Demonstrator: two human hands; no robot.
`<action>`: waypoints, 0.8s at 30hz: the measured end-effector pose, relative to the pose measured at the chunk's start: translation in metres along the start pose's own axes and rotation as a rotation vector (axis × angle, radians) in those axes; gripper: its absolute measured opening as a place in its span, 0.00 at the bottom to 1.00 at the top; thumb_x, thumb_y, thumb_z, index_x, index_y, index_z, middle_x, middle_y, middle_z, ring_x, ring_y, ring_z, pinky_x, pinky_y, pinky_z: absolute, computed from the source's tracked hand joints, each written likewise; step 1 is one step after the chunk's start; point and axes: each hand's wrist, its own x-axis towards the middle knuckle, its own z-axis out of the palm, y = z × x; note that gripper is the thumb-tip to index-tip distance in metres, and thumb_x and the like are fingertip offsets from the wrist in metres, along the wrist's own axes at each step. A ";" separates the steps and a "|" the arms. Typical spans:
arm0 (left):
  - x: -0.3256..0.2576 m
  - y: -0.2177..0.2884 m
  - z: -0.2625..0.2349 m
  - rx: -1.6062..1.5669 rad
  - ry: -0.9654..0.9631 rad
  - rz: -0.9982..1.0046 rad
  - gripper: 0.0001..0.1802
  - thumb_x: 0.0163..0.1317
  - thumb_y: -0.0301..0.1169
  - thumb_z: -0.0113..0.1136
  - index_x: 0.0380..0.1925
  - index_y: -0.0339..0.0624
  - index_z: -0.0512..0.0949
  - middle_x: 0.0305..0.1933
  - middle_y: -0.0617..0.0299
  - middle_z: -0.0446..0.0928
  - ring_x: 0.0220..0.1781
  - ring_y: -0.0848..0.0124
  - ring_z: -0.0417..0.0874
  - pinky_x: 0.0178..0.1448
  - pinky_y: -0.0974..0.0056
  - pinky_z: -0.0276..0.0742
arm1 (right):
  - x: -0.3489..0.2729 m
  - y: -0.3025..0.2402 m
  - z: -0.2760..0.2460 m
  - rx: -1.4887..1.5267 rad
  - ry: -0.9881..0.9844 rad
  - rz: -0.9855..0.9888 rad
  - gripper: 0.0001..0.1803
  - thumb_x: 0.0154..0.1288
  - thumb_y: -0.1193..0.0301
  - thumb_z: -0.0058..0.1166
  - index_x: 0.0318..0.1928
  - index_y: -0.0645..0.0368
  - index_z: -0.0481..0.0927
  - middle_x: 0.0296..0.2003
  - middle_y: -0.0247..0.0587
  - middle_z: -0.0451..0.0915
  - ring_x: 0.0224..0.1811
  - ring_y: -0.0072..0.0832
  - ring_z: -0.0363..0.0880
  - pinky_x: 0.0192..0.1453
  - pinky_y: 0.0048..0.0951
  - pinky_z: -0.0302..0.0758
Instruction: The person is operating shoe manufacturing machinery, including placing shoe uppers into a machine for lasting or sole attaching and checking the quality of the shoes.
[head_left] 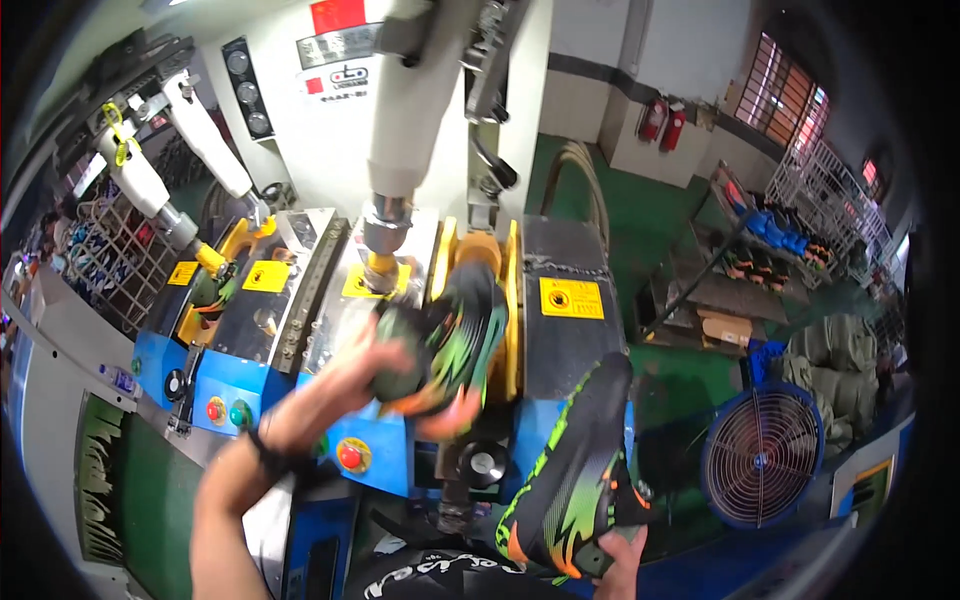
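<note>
I have my left hand (375, 365) up at the press machine (400, 290), on a shoe (455, 335) that sits in its middle station, under the vertical ram (405, 130). My right hand (620, 560) is near and to the right, gripping a second shoe (575, 470) from below. A round fan (762, 455) stands on the floor right of the machine. Far right, racks (790, 240) carry more shoes.

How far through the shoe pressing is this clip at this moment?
Nothing looks pressed yet. In hand: the left hand holds a black-and-green shoe at the press station, below the white ram. Left: the right hand holds a second matching shoe away from the machine.
</note>
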 end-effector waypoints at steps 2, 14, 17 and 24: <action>-0.101 -0.002 -0.048 -0.058 0.099 -0.076 0.37 0.36 0.21 0.62 0.55 0.35 0.68 0.45 0.54 0.76 0.44 0.63 0.81 0.50 0.58 0.81 | 0.029 -0.006 0.034 -0.168 -0.097 0.174 0.41 0.45 0.72 0.59 0.64 0.63 0.65 0.49 0.45 0.77 0.47 0.36 0.82 0.49 0.38 0.81; -0.410 -0.144 -0.119 -0.399 1.128 0.113 0.30 0.49 0.27 0.56 0.57 0.33 0.71 0.49 0.48 0.76 0.46 0.52 0.82 0.45 0.55 0.82 | 0.330 0.110 0.241 -1.004 -0.449 0.237 0.21 0.49 0.76 0.56 0.44 0.75 0.71 0.42 0.57 0.79 0.43 0.45 0.83 0.44 0.40 0.81; -0.445 -0.220 -0.135 0.335 1.229 0.226 0.15 0.53 0.22 0.56 0.42 0.31 0.80 0.43 0.47 0.79 0.42 0.59 0.79 0.47 0.59 0.79 | 0.284 0.156 0.247 -1.403 -0.249 -0.221 0.24 0.51 0.73 0.56 0.48 0.76 0.70 0.47 0.69 0.77 0.52 0.56 0.78 0.54 0.43 0.78; -0.419 -0.187 -0.138 -0.514 1.327 -0.059 0.21 0.59 0.30 0.56 0.52 0.33 0.75 0.51 0.50 0.77 0.55 0.55 0.77 0.59 0.54 0.76 | 0.287 0.140 0.256 -1.460 -0.318 -0.031 0.30 0.51 0.71 0.53 0.55 0.76 0.66 0.48 0.73 0.76 0.54 0.59 0.76 0.61 0.43 0.73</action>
